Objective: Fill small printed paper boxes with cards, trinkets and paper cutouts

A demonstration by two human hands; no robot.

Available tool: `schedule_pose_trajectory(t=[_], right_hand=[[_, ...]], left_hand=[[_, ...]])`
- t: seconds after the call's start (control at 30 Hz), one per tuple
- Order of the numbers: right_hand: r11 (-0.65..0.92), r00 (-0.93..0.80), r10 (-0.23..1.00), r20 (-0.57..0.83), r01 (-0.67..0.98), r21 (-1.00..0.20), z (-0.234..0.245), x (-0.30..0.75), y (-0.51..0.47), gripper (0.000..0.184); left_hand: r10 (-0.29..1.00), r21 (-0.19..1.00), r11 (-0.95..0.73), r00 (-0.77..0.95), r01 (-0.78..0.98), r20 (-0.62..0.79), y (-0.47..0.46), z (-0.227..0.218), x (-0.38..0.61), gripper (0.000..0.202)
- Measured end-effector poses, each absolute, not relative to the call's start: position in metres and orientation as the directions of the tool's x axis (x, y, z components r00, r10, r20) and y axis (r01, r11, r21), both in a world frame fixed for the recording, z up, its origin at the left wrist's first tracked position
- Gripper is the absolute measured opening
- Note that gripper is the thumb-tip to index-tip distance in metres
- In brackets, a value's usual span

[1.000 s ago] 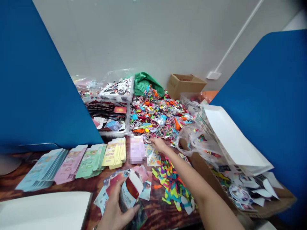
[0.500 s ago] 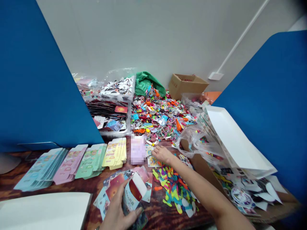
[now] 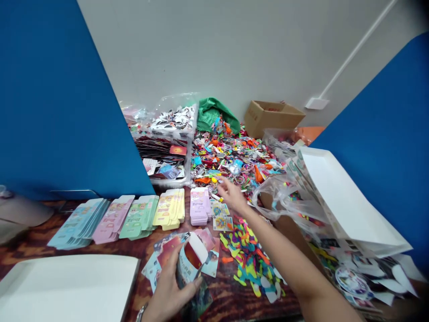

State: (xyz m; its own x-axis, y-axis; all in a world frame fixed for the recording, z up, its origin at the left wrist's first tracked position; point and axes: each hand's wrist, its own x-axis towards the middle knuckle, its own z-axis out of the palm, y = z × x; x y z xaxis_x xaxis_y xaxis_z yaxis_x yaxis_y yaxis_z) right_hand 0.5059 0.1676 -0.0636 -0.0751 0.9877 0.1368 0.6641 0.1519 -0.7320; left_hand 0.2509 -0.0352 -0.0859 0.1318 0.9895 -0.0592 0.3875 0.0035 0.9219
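My left hand (image 3: 172, 284) is wrapped round a small light-blue card box (image 3: 189, 264), held tilted with its white flap raised and a reddish card showing inside. Beneath it, printed cards (image 3: 211, 264) lie fanned on the table. My right hand (image 3: 231, 194) reaches to the near edge of a heap of small colourful trinkets (image 3: 234, 156), its fingers bent together; whether anything is between them is too small to tell. Just below that hand are small cartoon cards (image 3: 223, 223) and a stack of purple boxes (image 3: 199, 205).
Stacks of flat blue (image 3: 78, 223), pink (image 3: 114, 219), green (image 3: 139, 217) and yellow boxes (image 3: 169, 208) line the left. Bright rubbery pieces (image 3: 253, 257) lie under my right forearm. A white tray (image 3: 351, 201) leans at right; another white tray (image 3: 67, 286) sits front left. Blue partitions (image 3: 67, 112) flank the table.
My right hand has moved from the small cartoon cards up to the edge of the trinket heap. My left hand still holds the box. The view has shifted slightly left.
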Motion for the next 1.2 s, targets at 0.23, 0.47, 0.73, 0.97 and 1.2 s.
schedule_pose_trajectory(t=[0.23,0.47,0.73,0.97,1.2], right_hand=[[-0.028,-0.049,0.995,-0.086,0.692,-0.721,-0.115,0.455,0.136,0.050],[-0.008,-0.066,0.994,-0.083,0.730,-0.683,-0.118,0.453,0.144,0.058],[0.038,-0.113,0.992,-0.060,0.708,-0.705,-0.110,0.443,0.144,0.056],[0.303,-0.167,0.953,0.252,0.551,-0.778,-0.077,0.459,0.078,0.046],[0.301,-0.031,0.932,0.361,0.622,-0.723,-0.057,0.527,0.017,0.029]], left_hand=[[0.976,0.959,-0.113,0.212,0.259,0.057,-0.011,-0.070,0.260,0.070],[0.977,0.961,-0.115,0.201,0.251,0.065,-0.014,-0.068,0.260,0.072],[0.973,0.887,-0.230,0.086,0.401,0.213,-0.021,-0.066,0.253,0.067],[0.883,0.719,-0.418,0.062,0.555,0.466,-0.044,-0.062,0.244,0.063],[0.909,0.714,-0.386,0.111,0.584,0.401,-0.061,-0.061,0.263,0.062]])
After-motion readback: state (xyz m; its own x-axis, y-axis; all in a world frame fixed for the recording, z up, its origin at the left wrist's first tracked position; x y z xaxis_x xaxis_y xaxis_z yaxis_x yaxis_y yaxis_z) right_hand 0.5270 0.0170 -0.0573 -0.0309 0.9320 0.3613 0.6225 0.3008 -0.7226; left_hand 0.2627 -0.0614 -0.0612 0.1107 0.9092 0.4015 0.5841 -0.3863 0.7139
